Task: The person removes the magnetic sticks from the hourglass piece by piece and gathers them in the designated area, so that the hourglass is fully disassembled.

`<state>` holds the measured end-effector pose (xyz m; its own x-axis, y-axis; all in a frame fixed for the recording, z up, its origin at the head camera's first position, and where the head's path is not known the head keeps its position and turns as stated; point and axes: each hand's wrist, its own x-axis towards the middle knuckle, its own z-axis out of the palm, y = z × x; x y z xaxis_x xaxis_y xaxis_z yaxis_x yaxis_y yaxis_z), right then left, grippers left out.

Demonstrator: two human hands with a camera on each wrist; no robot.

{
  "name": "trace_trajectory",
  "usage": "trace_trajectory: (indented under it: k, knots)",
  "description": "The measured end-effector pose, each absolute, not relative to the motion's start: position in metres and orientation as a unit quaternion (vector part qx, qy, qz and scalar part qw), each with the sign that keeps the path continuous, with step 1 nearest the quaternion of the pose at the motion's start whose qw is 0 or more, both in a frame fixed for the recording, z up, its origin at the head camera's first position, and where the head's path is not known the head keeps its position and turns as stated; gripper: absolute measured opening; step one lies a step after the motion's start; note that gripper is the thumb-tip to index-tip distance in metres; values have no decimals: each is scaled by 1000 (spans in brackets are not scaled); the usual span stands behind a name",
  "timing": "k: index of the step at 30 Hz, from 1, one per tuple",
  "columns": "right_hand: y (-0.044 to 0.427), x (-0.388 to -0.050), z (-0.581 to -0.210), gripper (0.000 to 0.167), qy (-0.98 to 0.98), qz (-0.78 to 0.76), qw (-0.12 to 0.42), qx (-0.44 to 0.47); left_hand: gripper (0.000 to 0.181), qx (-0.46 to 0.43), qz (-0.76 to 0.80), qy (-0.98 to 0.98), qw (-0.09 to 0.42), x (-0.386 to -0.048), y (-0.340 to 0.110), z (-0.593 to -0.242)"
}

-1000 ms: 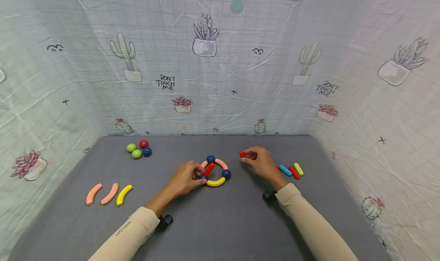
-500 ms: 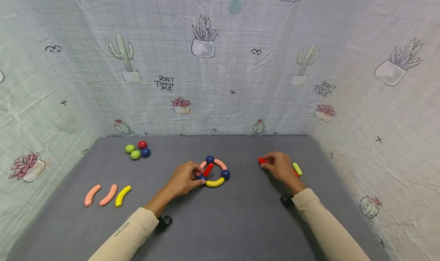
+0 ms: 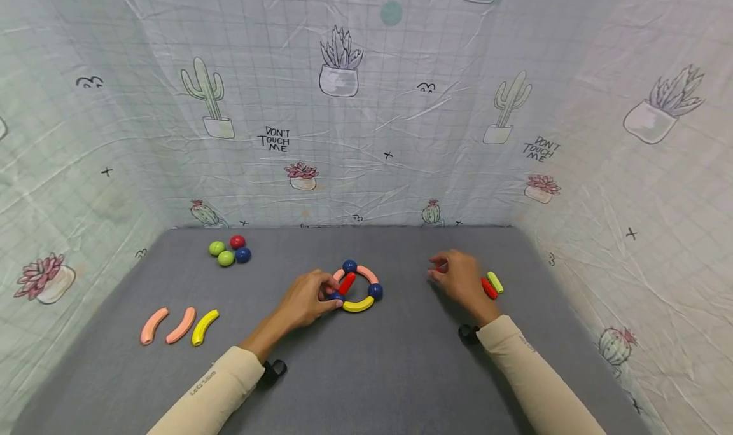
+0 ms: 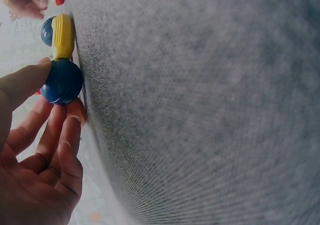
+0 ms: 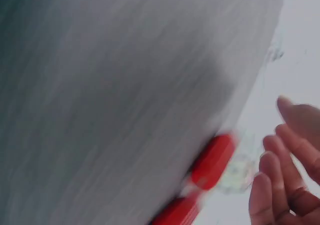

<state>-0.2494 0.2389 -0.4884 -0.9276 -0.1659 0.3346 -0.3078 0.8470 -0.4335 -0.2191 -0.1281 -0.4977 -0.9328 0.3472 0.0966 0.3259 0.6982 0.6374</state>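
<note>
In the head view, my left hand (image 3: 303,296) is at the near left of a ring of curved sticks and blue balls. Its thumb and fingers pinch one blue ball (image 4: 62,82) of that ring. A yellow curved stick (image 3: 359,304) and a pink curved stick (image 3: 367,273) form part of the ring, joined at other blue balls (image 3: 375,290). A straight red stick (image 3: 347,283) slants inside it from the held ball. To the right, my right hand (image 3: 462,276) hovers with nothing between its fingers, above a red stick (image 5: 214,161) on the table.
Right of the right hand lie another red stick (image 3: 489,288) and a lime-green stick (image 3: 495,282). At the far left sit green balls (image 3: 226,258), a red ball (image 3: 237,241) and a blue ball (image 3: 243,254). Nearer are loose pink (image 3: 181,325) and yellow (image 3: 205,327) curved sticks.
My right hand carried a red stick to the right, then let it go on the table and shifted slightly left. The left hand stays on the ring's blue ball.
</note>
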Motion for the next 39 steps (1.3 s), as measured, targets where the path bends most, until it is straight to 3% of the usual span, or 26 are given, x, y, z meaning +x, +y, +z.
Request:
trace_trajectory:
  k: [4, 13, 18, 32, 39]
  knots:
    - [208, -247, -485, 27, -931, 301, 136, 158, 25, 181, 343, 922, 15, -219, -129, -497]
    - [135, -241, -480, 31, -902, 367, 26, 226, 24, 175, 341, 924, 19, -219, -127, -497]
    - [109, -243, -484, 33, -889, 378, -3, 259, 24, 182, 340, 923, 13, -219, -127, -498]
    - [94, -240, -483, 14, -859, 445, -30, 253, 25, 193, 346, 918, 3, -219, -129, -499]
    - [98, -244, -489, 19, -809, 536, -52, 235, 26, 187, 346, 919, 10, -218, -128, -497]
